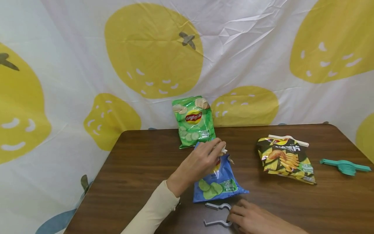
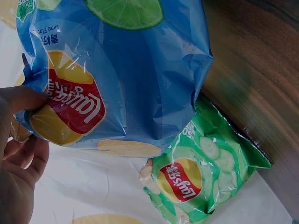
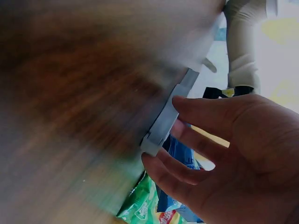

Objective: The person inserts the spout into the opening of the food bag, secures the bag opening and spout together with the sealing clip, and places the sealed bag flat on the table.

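My left hand (image 1: 200,162) pinches the top edge of a blue lime-flavour Lay's chip bag (image 1: 214,185), thumb on its printed face in the left wrist view. The bag stands over the table, its lower edge toward me. In front of it lies a grey bag clip (image 1: 217,223), its two hooked arms spread apart and pointing left. My right hand (image 1: 251,217) holds the clip at its right, hinge side. In the right wrist view, thumb and fingertips grip the grey clip (image 3: 163,119) along its edge, close over the tabletop.
A green Lay's bag (image 1: 194,125) leans against the fruit-print cloth (image 1: 233,55) behind the wooden table (image 1: 140,162). To the right lies a black-and-yellow chip bag (image 1: 284,159) with a white clip (image 1: 301,143) along its top. Beyond it is a teal clip (image 1: 346,167).
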Motion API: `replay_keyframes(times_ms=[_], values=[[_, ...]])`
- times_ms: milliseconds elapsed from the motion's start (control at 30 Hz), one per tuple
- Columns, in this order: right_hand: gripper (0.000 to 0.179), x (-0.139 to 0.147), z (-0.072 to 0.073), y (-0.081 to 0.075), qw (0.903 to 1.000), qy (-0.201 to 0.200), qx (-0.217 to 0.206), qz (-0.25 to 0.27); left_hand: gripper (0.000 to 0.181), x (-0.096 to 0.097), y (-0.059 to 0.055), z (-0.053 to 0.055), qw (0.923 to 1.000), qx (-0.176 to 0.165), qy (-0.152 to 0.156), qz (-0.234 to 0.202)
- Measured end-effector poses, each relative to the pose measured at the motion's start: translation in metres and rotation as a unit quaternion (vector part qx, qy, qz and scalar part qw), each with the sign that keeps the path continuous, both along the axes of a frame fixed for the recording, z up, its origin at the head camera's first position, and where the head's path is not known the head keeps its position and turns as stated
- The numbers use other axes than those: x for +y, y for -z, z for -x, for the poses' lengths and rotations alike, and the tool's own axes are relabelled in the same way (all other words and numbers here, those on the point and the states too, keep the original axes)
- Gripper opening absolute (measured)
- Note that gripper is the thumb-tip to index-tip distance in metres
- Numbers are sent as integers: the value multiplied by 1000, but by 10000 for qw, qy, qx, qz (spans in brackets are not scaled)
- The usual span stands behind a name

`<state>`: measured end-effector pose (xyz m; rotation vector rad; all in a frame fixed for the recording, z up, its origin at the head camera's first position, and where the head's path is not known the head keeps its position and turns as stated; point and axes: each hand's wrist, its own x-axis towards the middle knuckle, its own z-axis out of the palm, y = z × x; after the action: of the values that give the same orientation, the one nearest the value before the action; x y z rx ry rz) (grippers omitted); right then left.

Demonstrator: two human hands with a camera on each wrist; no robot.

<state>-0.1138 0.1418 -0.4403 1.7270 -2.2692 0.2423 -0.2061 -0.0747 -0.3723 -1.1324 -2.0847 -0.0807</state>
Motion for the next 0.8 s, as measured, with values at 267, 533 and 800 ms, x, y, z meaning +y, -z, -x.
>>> replay_keyframes(times_ms=[267, 533, 800], values=[[17, -4, 1, 2, 9995, -18, -262, 148, 51, -2, -2, -1, 10000, 7, -67, 61], [12, 3, -4, -5, 9897, -64, -1410, 252, 53, -2, -1, -1, 10000, -82, -22, 37], [24, 15, -13, -30, 9811, -127, -1680, 955, 53, -3, 0, 0, 10000, -28, -30, 7]])
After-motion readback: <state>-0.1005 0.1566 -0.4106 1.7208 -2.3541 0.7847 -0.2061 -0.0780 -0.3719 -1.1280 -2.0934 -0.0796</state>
